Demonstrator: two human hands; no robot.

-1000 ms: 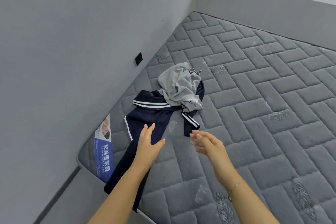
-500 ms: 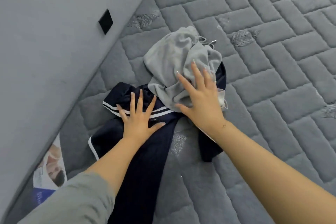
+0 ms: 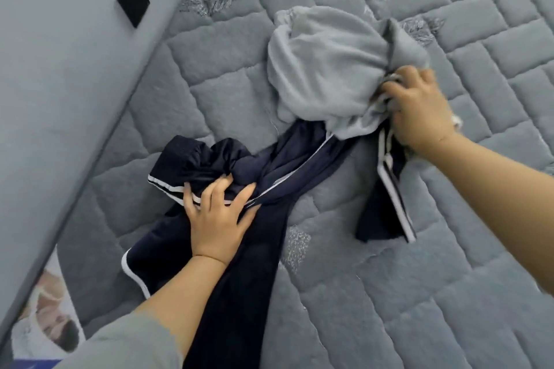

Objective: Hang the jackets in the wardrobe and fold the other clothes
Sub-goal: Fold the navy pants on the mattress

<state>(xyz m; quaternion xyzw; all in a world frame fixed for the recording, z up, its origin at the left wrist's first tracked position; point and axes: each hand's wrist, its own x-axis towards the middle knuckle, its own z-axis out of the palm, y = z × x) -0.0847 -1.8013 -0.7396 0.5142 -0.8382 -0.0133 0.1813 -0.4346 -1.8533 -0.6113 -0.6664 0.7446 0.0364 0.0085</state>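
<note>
Two garments lie bunched on the grey quilted mattress (image 3: 389,249), just beside the grey wall (image 3: 60,84). The navy garment (image 3: 239,263) with white piping stretches from the near edge up toward the middle, its far end tucked under the crumpled grey garment (image 3: 326,69). The left hand (image 3: 218,219) has its grip closed, fingers curled into a bundle of navy fabric at the striped band. The right hand (image 3: 419,111) clutches the grey garment's right edge, fingers buried in the folds.
</note>
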